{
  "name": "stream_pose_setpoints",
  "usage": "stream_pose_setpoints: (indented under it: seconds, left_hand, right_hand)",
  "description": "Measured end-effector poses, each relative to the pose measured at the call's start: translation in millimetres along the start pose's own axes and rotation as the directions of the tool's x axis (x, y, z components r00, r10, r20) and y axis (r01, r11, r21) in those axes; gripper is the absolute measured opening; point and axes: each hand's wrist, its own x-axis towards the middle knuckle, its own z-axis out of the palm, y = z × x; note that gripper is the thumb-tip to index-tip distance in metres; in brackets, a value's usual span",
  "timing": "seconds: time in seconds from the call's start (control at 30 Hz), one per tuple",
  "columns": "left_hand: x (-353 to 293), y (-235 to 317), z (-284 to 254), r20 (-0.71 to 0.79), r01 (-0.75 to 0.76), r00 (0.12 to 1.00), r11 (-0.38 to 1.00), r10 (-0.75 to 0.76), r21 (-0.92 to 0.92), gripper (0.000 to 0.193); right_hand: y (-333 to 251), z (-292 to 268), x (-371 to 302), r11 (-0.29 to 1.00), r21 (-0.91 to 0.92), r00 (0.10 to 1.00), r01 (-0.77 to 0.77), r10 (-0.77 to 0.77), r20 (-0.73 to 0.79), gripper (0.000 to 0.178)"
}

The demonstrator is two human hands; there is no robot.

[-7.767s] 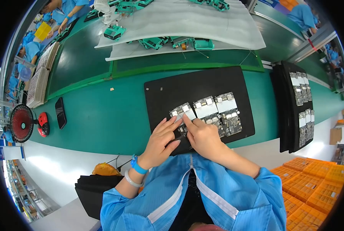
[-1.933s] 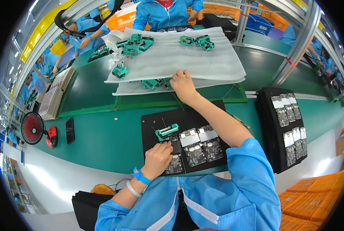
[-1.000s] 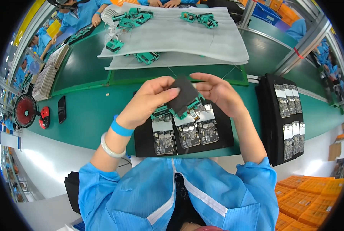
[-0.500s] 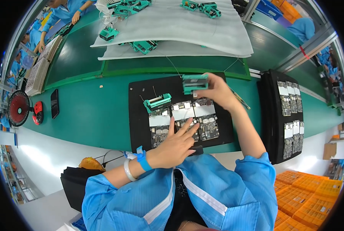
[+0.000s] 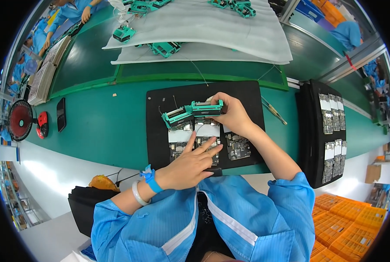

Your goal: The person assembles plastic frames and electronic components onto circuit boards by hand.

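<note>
My right hand [image 5: 234, 115] grips a green-framed black module [image 5: 206, 109] by its right end, over the top of the middle circuit board [image 5: 207, 130]. A similar green module [image 5: 177, 117] sits at the top of the left circuit board [image 5: 178, 136], touching or nearly touching the held one. Fingers spread, my left hand [image 5: 188, 163] lies flat across the middle board's lower part. Part of the right circuit board [image 5: 238, 146] is hidden by my right hand. All three boards rest on a black mat [image 5: 158, 98], and a thin wire rises by the left module.
Tweezers [image 5: 274, 110] lie right of the mat. Farther right is a stack of black pads [image 5: 307, 131] bearing several boards. White foam [image 5: 195, 30] with green modules lies beyond. A phone [image 5: 61, 115] and fan [image 5: 20, 121] are left; orange crates [image 5: 347, 218] stand lower right.
My right hand has brought the green module down and left, turning it, to the top of the middle board beside the other module. My left hand has stayed almost in place.
</note>
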Motion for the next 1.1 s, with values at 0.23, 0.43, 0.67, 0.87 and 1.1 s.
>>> stream_pose_setpoints:
  seconds: [0.23, 0.43, 0.67, 0.87, 1.1]
  left_hand:
    - [0, 3, -2, 0.013, 0.003, 1.0, 1.0, -0.003, 0.017, 0.019]
    - [0, 0, 2, -0.004, 0.0, 1.0, 0.999, 0.0, -0.034, 0.022]
    - [-1, -1, 2, -0.009, -0.002, 1.0, 0.999, 0.001, -0.041, 0.022]
    - [-12, 36, -22, -0.12, -0.034, 0.992, 0.997, 0.025, -0.068, 0.008]
    - [-16, 28, -38, -0.569, 0.03, 0.799, 0.959, -0.192, -0.281, 0.027]
  right_hand:
    - [6, 0, 1, 0.993, 0.1, 0.998, 0.064, -0.065, 0.006, 0.028]
    - [6, 0, 2, 0.987, 0.14, 0.997, 0.077, -0.079, 0.007, 0.029]
    - [-5, 2, -2, 1.0, -0.017, 0.999, -0.018, 0.019, 0.037, 0.026]
    - [-1, 4, -2, 0.997, -0.019, 0.997, 0.072, -0.072, -0.009, 0.026]
    - [1, 7, -4, 0.996, 0.045, 0.997, 0.074, -0.073, -0.014, 0.027]
